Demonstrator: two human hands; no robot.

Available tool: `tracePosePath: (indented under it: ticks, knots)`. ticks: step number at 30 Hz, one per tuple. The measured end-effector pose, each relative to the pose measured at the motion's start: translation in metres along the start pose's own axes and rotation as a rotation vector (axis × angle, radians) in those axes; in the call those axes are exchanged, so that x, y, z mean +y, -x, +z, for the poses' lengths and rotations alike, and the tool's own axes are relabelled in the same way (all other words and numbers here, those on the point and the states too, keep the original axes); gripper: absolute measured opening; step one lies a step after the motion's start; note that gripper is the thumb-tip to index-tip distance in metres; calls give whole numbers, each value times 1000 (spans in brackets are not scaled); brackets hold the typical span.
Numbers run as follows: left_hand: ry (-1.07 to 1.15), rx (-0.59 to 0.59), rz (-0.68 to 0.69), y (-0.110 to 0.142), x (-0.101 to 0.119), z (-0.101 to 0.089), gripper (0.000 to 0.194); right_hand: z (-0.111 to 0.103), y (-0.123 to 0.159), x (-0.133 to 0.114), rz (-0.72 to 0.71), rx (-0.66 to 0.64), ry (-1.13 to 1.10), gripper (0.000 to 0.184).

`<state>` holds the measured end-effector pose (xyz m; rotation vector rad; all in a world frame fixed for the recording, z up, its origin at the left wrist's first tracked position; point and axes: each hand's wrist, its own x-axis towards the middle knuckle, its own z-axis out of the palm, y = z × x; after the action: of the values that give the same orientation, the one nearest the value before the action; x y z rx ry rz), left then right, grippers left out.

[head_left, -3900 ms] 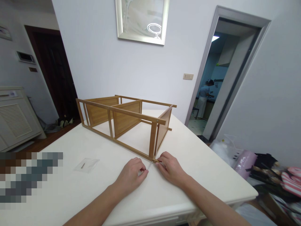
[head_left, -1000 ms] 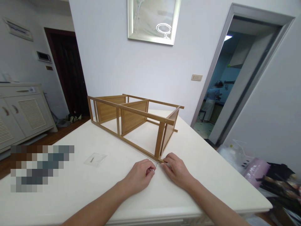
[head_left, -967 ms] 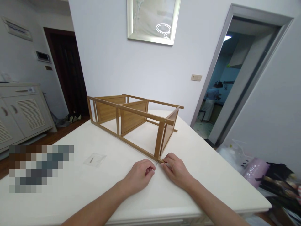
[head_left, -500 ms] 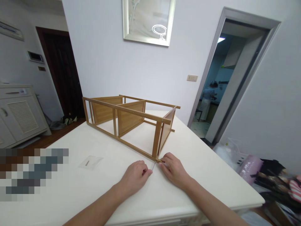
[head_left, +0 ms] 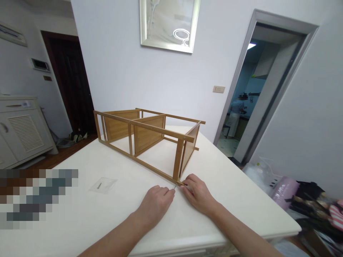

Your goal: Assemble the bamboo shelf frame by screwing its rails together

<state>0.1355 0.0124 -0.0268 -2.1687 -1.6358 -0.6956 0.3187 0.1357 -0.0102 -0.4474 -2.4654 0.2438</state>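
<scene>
The white table [head_left: 225,207] is the largest thing near the camera, its far end reaching toward the pale wall [head_left: 107,64]. To the far right, a grey-framed doorway [head_left: 237,82] opens on another room, where a person [head_left: 234,114] stands by a counter. A dark door [head_left: 64,78] is at the far left, with a white louvred cabinet [head_left: 24,132] to its near side.

The wooden shelf frame [head_left: 150,165] lies on its side across the middle of the table, with its three panels standing on edge. Its near right corner comes down between the two hands. A picture in a pale frame [head_left: 166,48] hangs on the wall above it.

The left hand [head_left: 157,205] is closed narrow, palm down, with thumb and fingers around a thin metal rod [head_left: 175,186]. The rod's tip meets the frame at that corner, as far as the small, partly hidden view shows. The right hand [head_left: 197,194] pinches the end of the frame's near lower rail, just right of the rod.

On the table to the left, well apart from the hands, lies a clear plastic bag [head_left: 107,184] with a small dark piece [head_left: 99,185] showing in it.
</scene>
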Motion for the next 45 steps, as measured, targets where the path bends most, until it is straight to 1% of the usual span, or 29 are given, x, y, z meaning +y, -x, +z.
tracePosePath:
  ticks: [3,5,7,12,14,18,20,26,32,37,39,43,45]
  knots:
    - [272,12,-107,1,-4,1,23,0,0,0,-5,-3,-2,19]
    - [467,-10,-178,0,-5,0,24,0,0,1,-3,-12,0,20]
    - [594,-42,-246,-2,-5,-4,24,0,0,1,2,-19,0,21]
    - [690,-129,-394,-10,-4,-14,28,0,0,0,3,-21,2,19]
    - [724,-135,-452,-12,-3,-14,28,0,0,0,0,-18,5,18]
    - [794,-126,-545,-12,-2,-10,18,-1,0,1,0,-21,11,17]
    - [786,-110,-530,-11,-2,-8,14,-1,0,0,2,-31,12,18]
    - [645,-71,-371,-9,0,-8,9,-1,0,1,-1,-39,16,20]
    - [550,-57,-291,-8,2,-9,12,-1,0,1,-1,-39,15,20]
    - [487,-29,-218,-6,3,-6,20,0,0,1,-5,-29,11,19]
    - [482,-38,-233,-7,3,-5,19,0,0,1,-12,-19,9,19]
    - [437,-104,-397,-8,3,-8,12,1,0,1,-9,-5,9,18]
    - [413,-134,-427,-9,3,-8,8,1,0,2,-4,-9,14,18]
